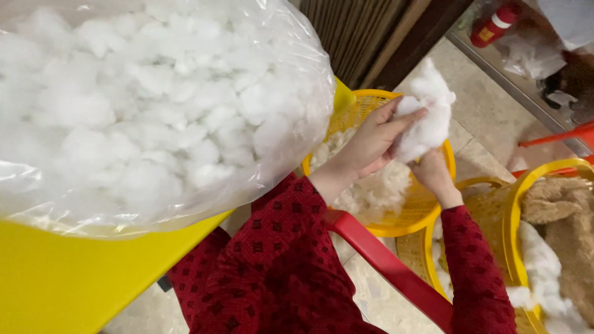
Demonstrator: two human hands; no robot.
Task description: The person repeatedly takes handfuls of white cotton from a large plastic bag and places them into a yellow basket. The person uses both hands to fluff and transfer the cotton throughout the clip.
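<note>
A clump of white fibre stuffing (428, 114) is held up over a round yellow plastic basket (447, 162). My left hand (371, 141) grips the clump from the left with fingers pressed into it. My right hand (435, 173) holds it from below, mostly hidden behind the fluff. Both arms wear dark red patterned sleeves. More loose stuffing (377, 192) lies inside the basket.
A big clear plastic bag full of white stuffing (148, 105) rests on a yellow surface (68, 278) at left. A red chair arm (387, 263) crosses below. At right a second yellow basket (516, 247) holds tan plush fabric (566, 229). A red bottle (492, 26) stands far back.
</note>
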